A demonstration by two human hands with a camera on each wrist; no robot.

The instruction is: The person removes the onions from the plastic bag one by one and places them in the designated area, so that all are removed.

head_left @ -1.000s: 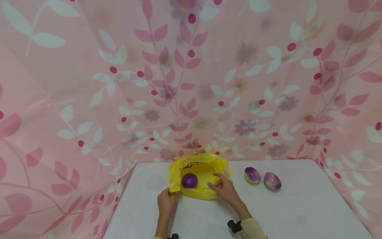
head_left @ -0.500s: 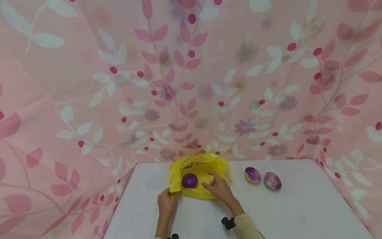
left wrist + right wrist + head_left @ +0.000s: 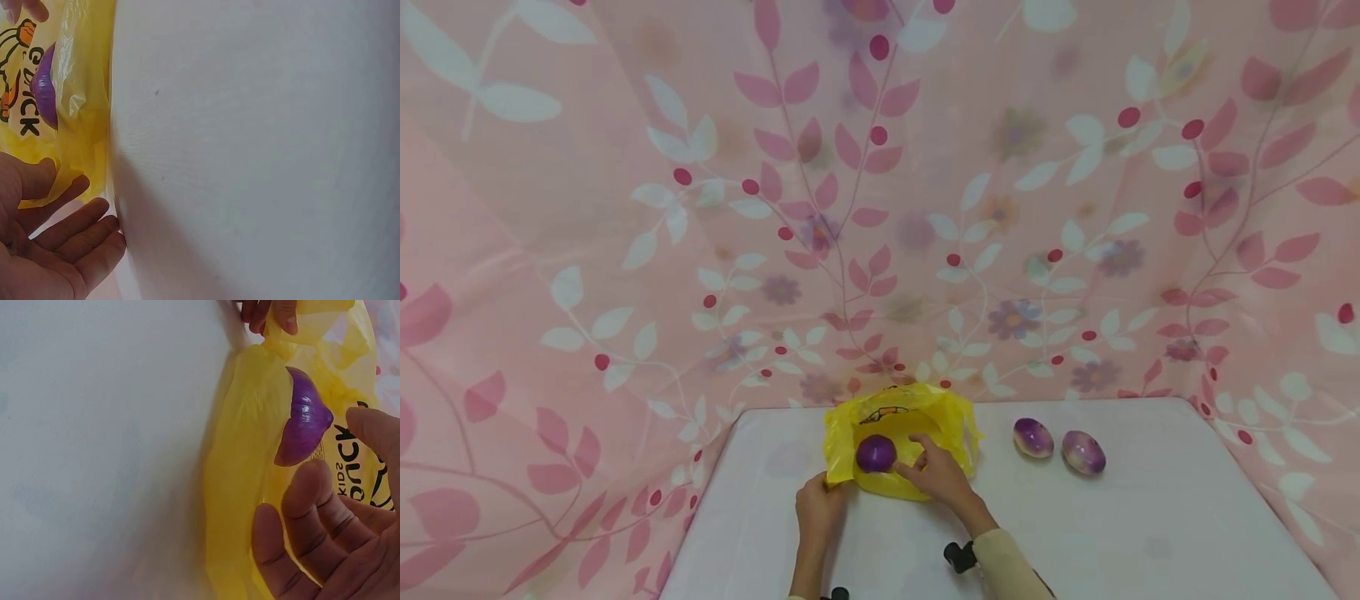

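Observation:
A yellow plastic bag (image 3: pixel 841 446) with black printing lies on the table, its mouth spread toward me. Inside it sits a shiny purple onion (image 3: pixel 305 419) with a pointed tip, partly covered by the bag's front edge. My left hand (image 3: pixel 817 505) pinches the bag's near left corner between thumb and index finger (image 3: pixel 74 190), the other fingers extended below. My right hand (image 3: pixel 946 480) is at the bag's mouth on the right, thumb and fingers spread and bent, just short of the onion, holding nothing.
Two oval purple-and-cream vegetables (image 3: pixel 1033 438) lie side by side to the right of the bag. The white-covered table (image 3: pixel 1135 533) ends at a pink floral curtain (image 3: pixel 925 250) behind it.
My right hand has moved left across the bag's mouth, closer to the onion. The left hand keeps its pinch on the bag, and the onion has stayed in place.

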